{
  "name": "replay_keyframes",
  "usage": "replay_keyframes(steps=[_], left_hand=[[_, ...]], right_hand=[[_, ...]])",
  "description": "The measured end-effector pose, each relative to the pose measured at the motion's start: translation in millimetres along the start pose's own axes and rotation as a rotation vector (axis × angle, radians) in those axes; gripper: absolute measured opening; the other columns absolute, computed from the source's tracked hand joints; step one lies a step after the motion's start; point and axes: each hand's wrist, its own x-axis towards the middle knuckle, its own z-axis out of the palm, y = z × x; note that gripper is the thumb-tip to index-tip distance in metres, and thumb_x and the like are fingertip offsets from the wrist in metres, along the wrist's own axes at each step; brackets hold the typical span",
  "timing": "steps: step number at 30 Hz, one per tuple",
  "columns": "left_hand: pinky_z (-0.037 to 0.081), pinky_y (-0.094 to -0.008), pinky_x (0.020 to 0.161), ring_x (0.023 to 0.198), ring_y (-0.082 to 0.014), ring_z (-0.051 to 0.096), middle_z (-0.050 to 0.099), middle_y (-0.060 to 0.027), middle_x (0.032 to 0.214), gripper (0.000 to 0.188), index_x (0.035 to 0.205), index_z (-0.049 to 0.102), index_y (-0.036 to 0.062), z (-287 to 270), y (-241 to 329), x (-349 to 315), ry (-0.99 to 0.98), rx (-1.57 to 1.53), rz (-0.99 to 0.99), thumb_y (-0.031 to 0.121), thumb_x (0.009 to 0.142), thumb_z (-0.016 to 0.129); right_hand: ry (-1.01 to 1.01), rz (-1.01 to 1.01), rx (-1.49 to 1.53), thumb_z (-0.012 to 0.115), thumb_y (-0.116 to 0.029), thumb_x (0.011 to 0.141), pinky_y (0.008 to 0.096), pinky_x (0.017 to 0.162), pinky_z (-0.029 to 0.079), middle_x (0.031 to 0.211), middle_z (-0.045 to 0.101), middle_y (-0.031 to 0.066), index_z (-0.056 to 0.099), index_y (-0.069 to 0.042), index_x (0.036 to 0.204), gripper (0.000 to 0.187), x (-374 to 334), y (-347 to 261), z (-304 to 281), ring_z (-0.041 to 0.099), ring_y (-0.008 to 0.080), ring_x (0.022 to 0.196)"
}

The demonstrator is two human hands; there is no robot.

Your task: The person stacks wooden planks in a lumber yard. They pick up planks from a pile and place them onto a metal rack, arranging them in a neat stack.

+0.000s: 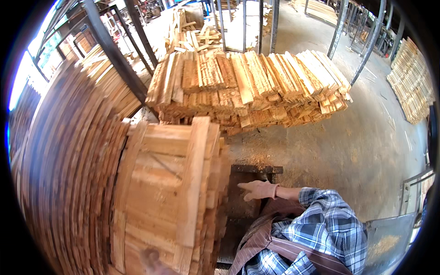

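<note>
In a light pinkish work glove, my right hand (259, 189) reaches forward over a dark metal frame (256, 169), fingers stretched out and nothing visible between them. My left hand (155, 262), smeared by motion at the lower edge, is over the near stack of wooden boards (158, 206); its fingers cannot be made out. Flat boards top this stack. A lengthwise plank (195, 183) lies along its right side, and a narrower strip (130, 169) runs along the left.
A tall stack of boards (68, 183) rises close on the left. Ahead, bundled wood strips (247, 82) lie between upright metal posts (110, 46). Loose offcuts (197, 39) are heaped behind. Sawdust marks the concrete floor (330, 151); another wood stack (412, 82) stands far right.
</note>
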Motion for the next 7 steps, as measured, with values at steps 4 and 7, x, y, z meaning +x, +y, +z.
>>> replay_keyframes(steps=[4, 7], left_hand=[[0.051, -0.0234, 0.074, 0.083, -0.017, 0.06, 0.062, -0.0069, 0.09, 0.023, 0.109, 0.067, -0.0004, 216, -18, -30, -0.671, 0.11, 0.032, 0.007, 0.089, 0.059], [0.049, -0.0227, 0.083, 0.091, -0.0179, 0.06, 0.063, -0.0104, 0.1, 0.047, 0.131, 0.06, -0.0076, 354, -42, -61, -0.715, -0.068, -0.247, 0.003, 0.086, 0.063]], right_hand=[[0.068, 0.225, 0.071, 0.07, -0.039, 0.086, 0.0475, 0.099, 0.05, 0.125, 0.067, 0.0238, 0.039, -0.002, 0.152, 0.082, 32, 121, -76, 0.063, 0.0399, 0.118], [0.049, 0.327, 0.031, 0.071, -0.041, 0.086, 0.0466, 0.1, 0.049, 0.13, 0.065, 0.0242, 0.038, -0.004, 0.154, 0.083, 76, 183, -136, 0.063, 0.0391, 0.12]])
